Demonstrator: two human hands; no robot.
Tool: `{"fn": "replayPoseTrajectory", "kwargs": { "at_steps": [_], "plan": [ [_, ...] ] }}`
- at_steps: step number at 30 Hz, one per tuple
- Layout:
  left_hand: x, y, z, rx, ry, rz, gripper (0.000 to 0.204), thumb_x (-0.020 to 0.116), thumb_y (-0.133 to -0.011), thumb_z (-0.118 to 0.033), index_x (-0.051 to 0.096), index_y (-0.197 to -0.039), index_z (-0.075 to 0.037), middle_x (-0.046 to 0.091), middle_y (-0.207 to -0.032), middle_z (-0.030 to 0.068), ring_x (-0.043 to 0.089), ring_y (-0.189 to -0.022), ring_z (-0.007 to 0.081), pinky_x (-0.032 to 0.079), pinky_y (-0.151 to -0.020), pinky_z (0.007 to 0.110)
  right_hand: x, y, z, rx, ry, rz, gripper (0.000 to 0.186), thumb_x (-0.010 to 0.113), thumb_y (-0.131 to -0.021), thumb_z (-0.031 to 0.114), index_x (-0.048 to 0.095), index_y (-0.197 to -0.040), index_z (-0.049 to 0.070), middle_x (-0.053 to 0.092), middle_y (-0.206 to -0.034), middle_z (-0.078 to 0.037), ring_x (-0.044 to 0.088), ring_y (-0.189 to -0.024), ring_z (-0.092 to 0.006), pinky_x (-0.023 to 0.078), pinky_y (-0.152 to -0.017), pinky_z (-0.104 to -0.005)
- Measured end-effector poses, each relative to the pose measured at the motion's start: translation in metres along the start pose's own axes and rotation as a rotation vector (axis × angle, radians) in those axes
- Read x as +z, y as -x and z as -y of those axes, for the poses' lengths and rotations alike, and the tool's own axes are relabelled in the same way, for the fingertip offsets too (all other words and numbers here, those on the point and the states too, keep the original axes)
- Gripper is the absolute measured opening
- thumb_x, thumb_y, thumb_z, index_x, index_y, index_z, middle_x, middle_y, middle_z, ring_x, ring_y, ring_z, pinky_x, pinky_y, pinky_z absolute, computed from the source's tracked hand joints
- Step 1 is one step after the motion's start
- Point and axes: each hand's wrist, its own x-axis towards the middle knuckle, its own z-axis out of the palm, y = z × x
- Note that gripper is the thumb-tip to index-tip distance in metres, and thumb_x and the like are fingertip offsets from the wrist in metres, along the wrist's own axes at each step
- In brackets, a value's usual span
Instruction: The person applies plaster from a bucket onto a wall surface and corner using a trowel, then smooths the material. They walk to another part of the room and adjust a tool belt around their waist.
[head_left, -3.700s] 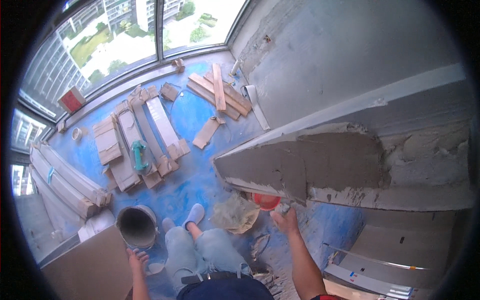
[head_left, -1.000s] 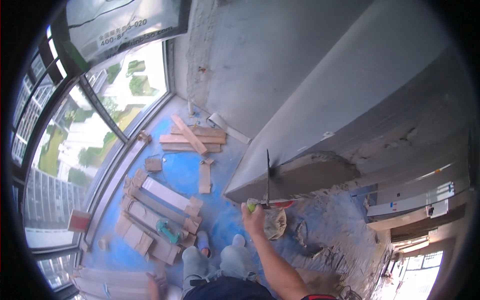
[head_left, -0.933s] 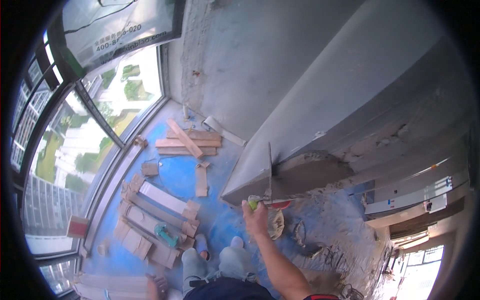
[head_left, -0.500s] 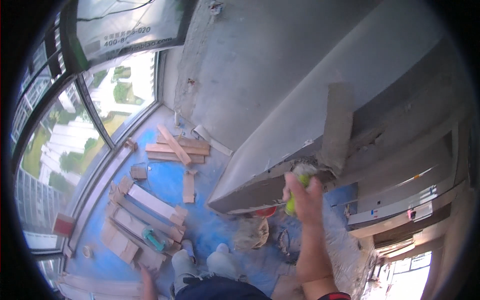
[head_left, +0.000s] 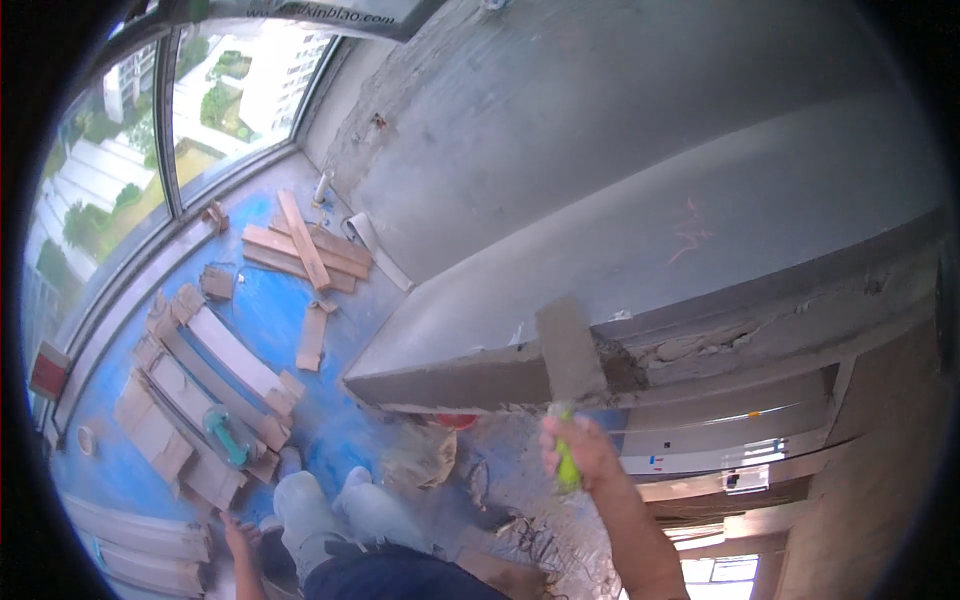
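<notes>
Trowel (head_left: 572,352) lowered; red container (head_left: 458,421) mostly hidden

Trowel (head_left: 578,376) with a long, flat, rectangular blade (head_left: 568,340), dull grey-brown across the face, and a bright yellow-green handle (head_left: 568,470). Gripped by the handle in the right hand (head_left: 592,452), blade pointing up and slightly left, across the dark plastered edge (head_left: 455,380) of a wall ledge (head_left: 490,290). Contact with plaster hard to tell.
</notes>
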Motion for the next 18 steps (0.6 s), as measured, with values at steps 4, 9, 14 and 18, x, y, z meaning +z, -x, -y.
{"fn": "replayPoseTrajectory", "kwargs": {
  "at_steps": [4, 9, 14, 18],
  "plan": [
    [0.004, 0.007, -0.005, 0.000, 0.059, -0.015, 0.088, 0.044, -0.083, -0.076, 0.040, -0.129, -0.002, 0.058, -0.095, 0.0174, 0.056, -0.066, 0.0234, 0.047, -0.057, 0.032, 0.020, -0.031, 0.069, -0.130, 0.076, -0.074, 0.019, 0.068, -0.086, 0.026, 0.055, -0.087, 0.012, 0.054, -0.068, 0.000, 0.055, -0.052, -0.0121, 0.046, -0.046, -0.0285],
    [0.021, 0.033, -0.011, 0.022, 0.045, -0.001, 0.088, 0.043, -0.083, -0.077, 0.042, -0.129, -0.002, 0.059, -0.100, 0.0172, 0.057, -0.072, 0.0232, 0.046, -0.059, 0.031, 0.006, -0.023, 0.148, -0.505, -0.087, -0.043, 0.023, 0.068, -0.087, 0.027, 0.050, -0.088, 0.012, 0.053, -0.069, -0.002, 0.053, -0.052, -0.0126, 0.045, -0.045, -0.0282],
    [-0.013, 0.019, 0.000, -0.013, 0.044, -0.090, 0.090, 0.042, -0.083, -0.076, 0.040, -0.131, 0.000, 0.059, -0.102, 0.0204, 0.058, -0.069, 0.0243, 0.045, -0.054, 0.031, 0.013, 0.033, 0.117, -0.667, 0.033, -0.014, 0.025, 0.053, -0.089, 0.031, 0.052, -0.093, 0.007, 0.055, -0.071, -0.006, 0.053, -0.053, -0.0147, 0.043, -0.047, -0.0276],
    [-0.019, 0.002, -0.006, -0.019, 0.125, -0.056, 0.091, 0.043, -0.084, -0.075, 0.036, -0.133, 0.002, 0.059, -0.097, 0.0219, 0.057, -0.061, 0.0247, 0.043, -0.049, 0.031, -0.030, 0.029, 0.021, -0.676, 0.446, -0.144, 0.021, 0.063, -0.086, 0.027, 0.056, -0.081, 0.008, 0.055, -0.063, -0.001, 0.051, -0.051, -0.0101, 0.041, -0.046, -0.0270]
  ]
}}
